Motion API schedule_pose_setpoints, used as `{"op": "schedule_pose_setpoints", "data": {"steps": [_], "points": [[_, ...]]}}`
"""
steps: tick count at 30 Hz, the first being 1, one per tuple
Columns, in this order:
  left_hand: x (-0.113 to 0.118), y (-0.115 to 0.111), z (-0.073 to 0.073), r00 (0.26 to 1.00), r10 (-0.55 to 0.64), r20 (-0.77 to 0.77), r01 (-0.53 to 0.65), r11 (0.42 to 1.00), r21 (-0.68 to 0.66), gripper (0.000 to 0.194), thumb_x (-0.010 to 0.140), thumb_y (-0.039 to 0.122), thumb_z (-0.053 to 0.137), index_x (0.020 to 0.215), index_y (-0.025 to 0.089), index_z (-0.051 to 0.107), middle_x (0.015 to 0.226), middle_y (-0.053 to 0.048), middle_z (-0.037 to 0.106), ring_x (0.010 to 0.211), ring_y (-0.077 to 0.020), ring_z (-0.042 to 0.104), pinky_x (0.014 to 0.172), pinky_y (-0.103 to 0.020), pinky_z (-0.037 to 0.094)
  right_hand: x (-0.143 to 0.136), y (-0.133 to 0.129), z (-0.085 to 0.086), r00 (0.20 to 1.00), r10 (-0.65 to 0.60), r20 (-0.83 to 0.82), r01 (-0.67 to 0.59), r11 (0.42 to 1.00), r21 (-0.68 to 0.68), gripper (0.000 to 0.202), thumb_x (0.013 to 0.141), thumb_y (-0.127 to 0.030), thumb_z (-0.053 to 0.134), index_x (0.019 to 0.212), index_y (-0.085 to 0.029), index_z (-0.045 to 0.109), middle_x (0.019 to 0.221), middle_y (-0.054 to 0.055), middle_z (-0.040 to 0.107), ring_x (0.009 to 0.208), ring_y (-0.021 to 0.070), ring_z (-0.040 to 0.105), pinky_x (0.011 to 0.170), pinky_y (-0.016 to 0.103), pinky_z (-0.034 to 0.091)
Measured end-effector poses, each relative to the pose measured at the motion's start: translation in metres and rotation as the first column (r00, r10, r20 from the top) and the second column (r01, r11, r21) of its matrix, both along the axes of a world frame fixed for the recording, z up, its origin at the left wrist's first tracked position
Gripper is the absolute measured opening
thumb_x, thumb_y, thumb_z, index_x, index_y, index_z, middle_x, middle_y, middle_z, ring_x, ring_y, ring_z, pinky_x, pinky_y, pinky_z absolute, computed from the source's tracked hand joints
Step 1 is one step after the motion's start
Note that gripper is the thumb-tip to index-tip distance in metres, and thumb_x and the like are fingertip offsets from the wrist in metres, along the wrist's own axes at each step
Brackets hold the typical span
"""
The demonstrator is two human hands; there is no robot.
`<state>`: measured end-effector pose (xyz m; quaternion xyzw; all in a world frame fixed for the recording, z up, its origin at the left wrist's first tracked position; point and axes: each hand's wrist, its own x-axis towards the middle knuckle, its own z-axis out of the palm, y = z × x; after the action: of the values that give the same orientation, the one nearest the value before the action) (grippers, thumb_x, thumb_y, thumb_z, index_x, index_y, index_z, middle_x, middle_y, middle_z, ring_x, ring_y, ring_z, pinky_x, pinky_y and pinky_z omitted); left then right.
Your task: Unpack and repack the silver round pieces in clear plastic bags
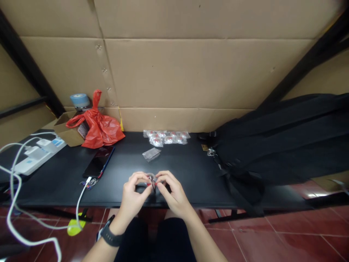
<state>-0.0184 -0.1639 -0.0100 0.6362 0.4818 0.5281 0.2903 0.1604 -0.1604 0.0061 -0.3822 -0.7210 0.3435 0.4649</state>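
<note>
Below, black table (185,160); beyond, cardboard (177,72).

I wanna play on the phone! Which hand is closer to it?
Left. The left hand is to the right of the phone; the right hand is farther right, beyond the left.

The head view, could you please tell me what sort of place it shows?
Probably a makeshift indoor workspace: a black tabletop stands against a cardboard wall, a white power strip lies at its left end, and small clear packets lie near the back.
</note>
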Motion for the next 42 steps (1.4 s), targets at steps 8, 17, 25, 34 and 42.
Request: {"op": "schedule_pose_setpoints", "data": {"steps": [8, 17, 25, 34, 42], "points": [[0.001, 0.000, 0.006, 0.999, -0.045, -0.019, 0.045, 0.999, 0.003, 0.008, 0.080, 0.025, 0.072, 0.082, 0.018, 0.068, 0.094, -0.009, 0.068, 0.100, -0.0225, 0.064, 0.089, -0.033, 0.053, 0.000, 0.001, 0.003, 0.997, 0.031, 0.073, -0.031, 1.000, 0.001, 0.016, 0.097, -0.025, 0.047, 0.091, -0.021, 0.061, 0.112, 0.009, 0.060, 0.107, 0.0206, 0.058, 0.095, 0.035, 0.047], [-0.004, 0.004, 0.021, 0.802, 0.009, -0.597, 0.006, 1.000, 0.022, 0.026, 0.088, 0.019, 0.057, 0.111, 0.027, 0.066, 0.114, -0.005, 0.065, 0.109, -0.0255, 0.054, 0.088, -0.037, 0.041, 0.019, 0.008, 0.029, 0.830, -0.088, 0.551, -0.043, 0.975, 0.220, 0.011, 0.089, -0.016, 0.055, 0.081, -0.020, 0.062, 0.116, 0.010, 0.062, 0.107, 0.0261, 0.055, 0.090, 0.041, 0.047], [0.001, 0.010, 0.014, 0.717, 0.075, -0.693, -0.006, 0.995, 0.102, 0.013, 0.093, 0.020, 0.057, 0.092, 0.024, 0.069, 0.096, -0.004, 0.070, 0.095, -0.0225, 0.057, 0.078, -0.033, 0.036, 0.034, 0.016, 0.053, 0.650, -0.180, 0.738, -0.081, 0.950, 0.302, 0.014, 0.084, -0.015, 0.057, 0.072, -0.020, 0.062, 0.089, 0.007, 0.064, 0.079, 0.0200, 0.055, 0.072, 0.034, 0.043], [0.000, 0.008, 0.022, 0.773, 0.103, -0.626, -0.041, 0.993, 0.113, 0.021, 0.099, 0.023, 0.048, 0.087, 0.024, 0.065, 0.094, -0.002, 0.074, 0.091, -0.0206, 0.062, 0.081, -0.035, 0.029, 0.035, 0.010, 0.050, 0.607, -0.128, 0.784, 0.011, 0.988, 0.153, 0.007, 0.090, -0.027, 0.061, 0.089, -0.021, 0.065, 0.082, 0.004, 0.067, 0.075, 0.0193, 0.063, 0.063, 0.028, 0.040], [0.004, 0.000, 0.025, 0.852, 0.041, -0.522, -0.046, 0.999, 0.003, 0.017, 0.095, 0.025, 0.053, 0.090, 0.025, 0.068, 0.095, 0.000, 0.075, 0.096, -0.0209, 0.064, 0.085, -0.035, 0.032, 0.037, 0.014, 0.039, 0.720, -0.037, 0.693, -0.009, 0.998, 0.063, 0.013, 0.090, -0.015, 0.057, 0.082, -0.021, 0.064, 0.084, 0.003, 0.067, 0.077, 0.0180, 0.064, 0.065, 0.027, 0.042]]}}
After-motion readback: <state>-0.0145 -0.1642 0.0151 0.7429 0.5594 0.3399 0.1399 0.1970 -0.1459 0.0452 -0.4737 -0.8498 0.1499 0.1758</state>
